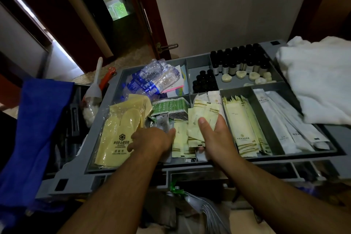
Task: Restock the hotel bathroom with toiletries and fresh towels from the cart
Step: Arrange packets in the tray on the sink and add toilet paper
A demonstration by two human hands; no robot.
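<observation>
Cart tray (133,167): grey and divided into compartments, it spans the near middle of the scene directly before you.
Right hand (212,135): you grip a fanned bundle of pale yellow sachets (197,123), thumb pressed on top and fingers curled beneath. The bundle sits over the near middle compartment.
Left hand (152,138): you reach into the same compartment, just left of the bundle, with fingers stretched towards a small clear packet (163,123). The fingertips are sunk among the packets, so it cannot be told whether they pinch anything.
Loose sachets (180,146): more of the pale yellow kind lie in the compartment between and beneath your hands.
Slipper pack (121,129): yellow slippers in clear wrap fill the near left compartment, just beside your left hand.
Green-and-white sachets (171,106): a packed row stands just beyond your left hand.
Water bottles (152,80): these lie on their sides in the far left compartment.
Dark bottles (239,59): upright rows fill the far right compartment, and a smaller group (205,80) stands in the far middle one.
Soaps (241,74): round and pale, these lie on the near side of the larger bottle rows.
Long yellow packets (241,125): these fill the compartment just right of your right hand.
Long white packets (284,119): these lie in the compartment farther right.
White towels (319,78): a heap on the right, overlapping the tray's right edge.
Blue cloth (38,129): this hangs at the cart's left side.
</observation>
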